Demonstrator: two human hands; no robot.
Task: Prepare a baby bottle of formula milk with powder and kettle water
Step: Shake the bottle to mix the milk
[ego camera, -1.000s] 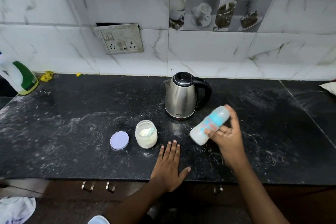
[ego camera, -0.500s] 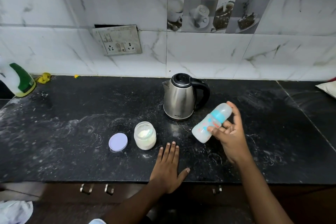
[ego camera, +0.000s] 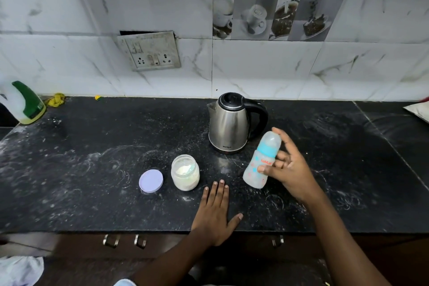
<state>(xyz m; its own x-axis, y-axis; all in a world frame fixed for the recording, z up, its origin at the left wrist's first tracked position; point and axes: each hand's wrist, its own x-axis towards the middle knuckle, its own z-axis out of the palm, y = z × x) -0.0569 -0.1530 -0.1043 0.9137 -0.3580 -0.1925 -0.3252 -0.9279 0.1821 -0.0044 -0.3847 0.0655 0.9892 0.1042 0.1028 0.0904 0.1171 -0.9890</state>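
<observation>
Head view.

Item: baby bottle, translucent body with red and blue print, blue collar, clear cap on. It is leaning at a tilt, cap end up and toward the kettle, base low and near the bench; whether the base is touching the surface cannot be told. It is sitting just right of the kettle's foot and well right of the jar.

Item: right hand. It is gripping the bottle from the right, its fingers curling round the body, the thumb pressing on the printed side and the forefinger reaching up along the cap.

Item: left hand. It is resting palm down on the front edge of the bench, fingers straight and lying close together, thumb spreading to the right, holding nothing.

Item: kettle, steel with black lid and handle, lid closed. It is standing upright behind the bottle, handle pointing right.

Item: jar, clear, open, white powder showing inside. It is standing upright left of the left hand's fingertips.

Item: lid, lilac, round. It is lying flat just left of the jar, apart from it.

Item: bench, black stone, carrying white smears and dust.

Item: spray bottle, white with green, standing at the far left edge.

Item: socket plate, hanging askew on the marble-tiled wall.
</observation>
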